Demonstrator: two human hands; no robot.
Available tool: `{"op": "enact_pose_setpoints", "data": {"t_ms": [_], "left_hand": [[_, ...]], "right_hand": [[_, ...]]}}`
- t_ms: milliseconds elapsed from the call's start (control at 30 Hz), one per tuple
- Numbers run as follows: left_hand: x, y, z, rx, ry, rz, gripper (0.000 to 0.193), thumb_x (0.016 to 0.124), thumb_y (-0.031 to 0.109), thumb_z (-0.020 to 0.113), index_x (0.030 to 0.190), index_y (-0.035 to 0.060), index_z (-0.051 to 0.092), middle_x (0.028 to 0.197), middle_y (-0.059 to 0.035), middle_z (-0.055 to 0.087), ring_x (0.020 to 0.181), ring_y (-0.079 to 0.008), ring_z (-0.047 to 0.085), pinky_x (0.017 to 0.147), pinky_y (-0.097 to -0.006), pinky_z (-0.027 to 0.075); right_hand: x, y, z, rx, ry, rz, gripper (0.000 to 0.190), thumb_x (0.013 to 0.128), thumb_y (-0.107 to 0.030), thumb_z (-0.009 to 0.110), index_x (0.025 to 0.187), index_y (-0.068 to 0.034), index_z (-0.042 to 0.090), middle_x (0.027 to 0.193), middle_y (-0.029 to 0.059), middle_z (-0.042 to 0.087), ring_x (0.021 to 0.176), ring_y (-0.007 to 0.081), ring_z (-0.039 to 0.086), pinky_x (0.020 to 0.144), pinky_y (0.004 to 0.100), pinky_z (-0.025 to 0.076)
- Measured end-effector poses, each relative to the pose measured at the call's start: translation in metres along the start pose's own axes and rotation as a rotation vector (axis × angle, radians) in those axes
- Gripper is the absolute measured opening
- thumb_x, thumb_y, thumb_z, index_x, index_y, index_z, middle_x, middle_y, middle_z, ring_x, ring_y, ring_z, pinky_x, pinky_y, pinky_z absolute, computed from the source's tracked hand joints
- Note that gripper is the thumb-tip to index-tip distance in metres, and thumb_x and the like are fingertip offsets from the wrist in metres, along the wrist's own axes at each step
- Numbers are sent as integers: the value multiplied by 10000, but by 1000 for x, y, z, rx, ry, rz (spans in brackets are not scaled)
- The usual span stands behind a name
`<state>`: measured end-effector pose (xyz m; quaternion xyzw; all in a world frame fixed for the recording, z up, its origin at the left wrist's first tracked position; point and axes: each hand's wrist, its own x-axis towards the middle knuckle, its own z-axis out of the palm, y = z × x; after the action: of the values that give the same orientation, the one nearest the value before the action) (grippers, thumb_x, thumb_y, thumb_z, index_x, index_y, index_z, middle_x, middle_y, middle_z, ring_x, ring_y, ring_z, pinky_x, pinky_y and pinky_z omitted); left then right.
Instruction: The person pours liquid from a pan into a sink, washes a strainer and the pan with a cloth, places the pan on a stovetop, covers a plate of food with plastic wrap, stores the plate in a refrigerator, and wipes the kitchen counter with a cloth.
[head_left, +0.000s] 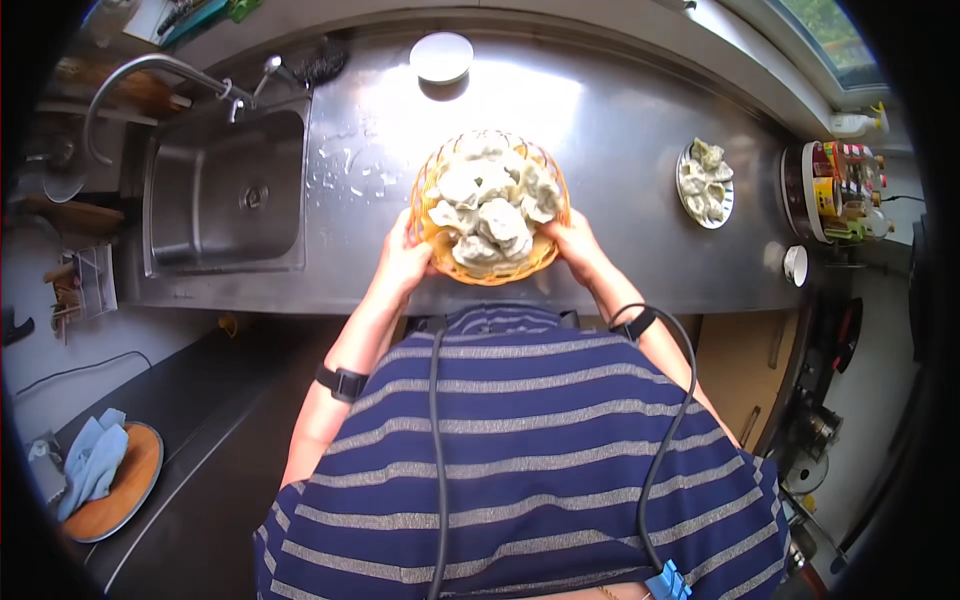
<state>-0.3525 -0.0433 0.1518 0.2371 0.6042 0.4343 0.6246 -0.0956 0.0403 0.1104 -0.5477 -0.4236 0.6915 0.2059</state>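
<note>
My left hand (406, 255) and my right hand (576, 241) hold a round, yellow woven basket (491, 279) from opposite sides, near the counter's front edge. Pale dumplings (501, 223) are heaped in the basket. Parts of my fingers are hidden by its rim. Farther right on the steel counter (622, 165) stands a small patterned plate (703, 216) with several more dumplings (705, 180) on it. A white bowl (442, 57) sits beyond the basket, towards the back of the counter.
A steel sink (225, 195) with a curved faucet (154, 60) lies at the left, with water drops beside it. At the right are a small white cup (796, 266) and a round rack of bottles (840, 191). A blue cloth (96, 461) rests on a round wooden board (139, 480) at the lower left.
</note>
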Motion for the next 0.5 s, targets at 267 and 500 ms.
{"op": "enact_pose_setpoints", "data": {"t_ms": [267,500], "left_hand": [[10,-17,0,-52,20,-79,638,790,-116,394,1389,72,288,1121,-159,614,833,-231,688,653,-303,612],[-8,-13,-22,32,14,-62,653,855,56,582,1424,51,262,1261,-182,553,1062,-234,614,854,-350,545]], "right_hand": [[-5,-8,-16,-2,-96,70,401,844,-87,587,1241,-54,541,1095,65,640,924,157,638,727,299,554],[-35,-53,-37,-576,220,-354,436,716,-43,726,1137,-96,622,962,48,627,744,122,619,657,284,520]]}}
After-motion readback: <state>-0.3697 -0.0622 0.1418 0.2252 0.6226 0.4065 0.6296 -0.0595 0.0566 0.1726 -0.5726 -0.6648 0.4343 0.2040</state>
